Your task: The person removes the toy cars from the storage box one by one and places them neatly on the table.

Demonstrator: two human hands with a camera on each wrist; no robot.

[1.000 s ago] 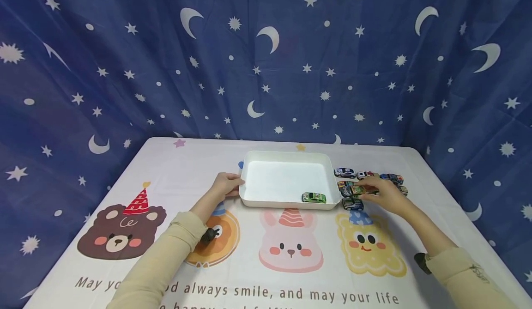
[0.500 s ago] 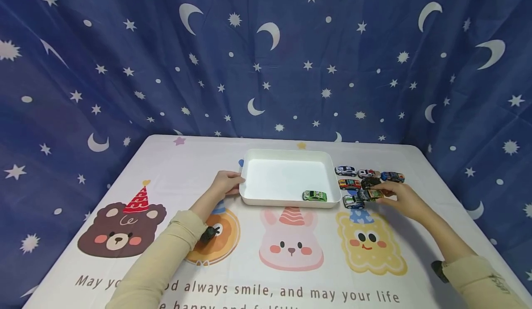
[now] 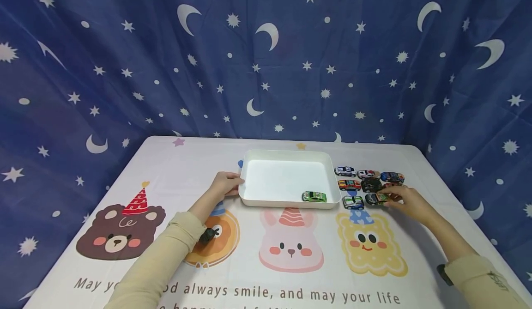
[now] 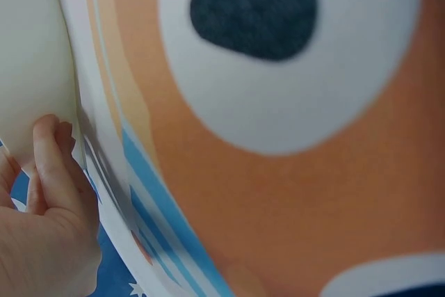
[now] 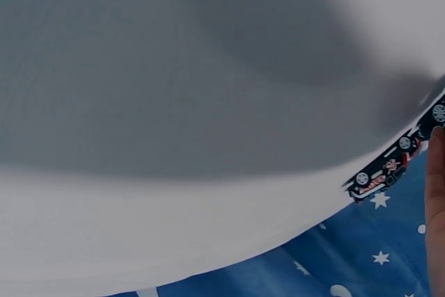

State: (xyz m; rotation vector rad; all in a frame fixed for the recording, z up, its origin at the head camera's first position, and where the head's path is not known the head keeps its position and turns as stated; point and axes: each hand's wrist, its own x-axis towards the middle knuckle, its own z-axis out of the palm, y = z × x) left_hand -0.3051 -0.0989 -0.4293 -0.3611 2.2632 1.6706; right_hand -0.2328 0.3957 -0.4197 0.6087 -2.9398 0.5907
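Observation:
A shallow white tray lies on the table with one green toy car in its front right corner. My left hand grips the tray's left wall; the left wrist view shows its fingers around the white side. To the right of the tray, my right hand pinches a dark toy car with green and orange marks, low over the table at the front of a group of cars. Only the edge of that hand shows in the right wrist view, beside a black-and-red toy car.
Around the pinched car stand a white-and-green car, a red-and-yellow car, a black car, a white car, a white-and-red car and a blue car. A starry blue curtain hangs behind the table.
My right hand has drawn the dark car from the cluster beside the tray rightward and toward the front, uncovering the red-and-yellow and white-and-green cars. The left hand and tray stay put.

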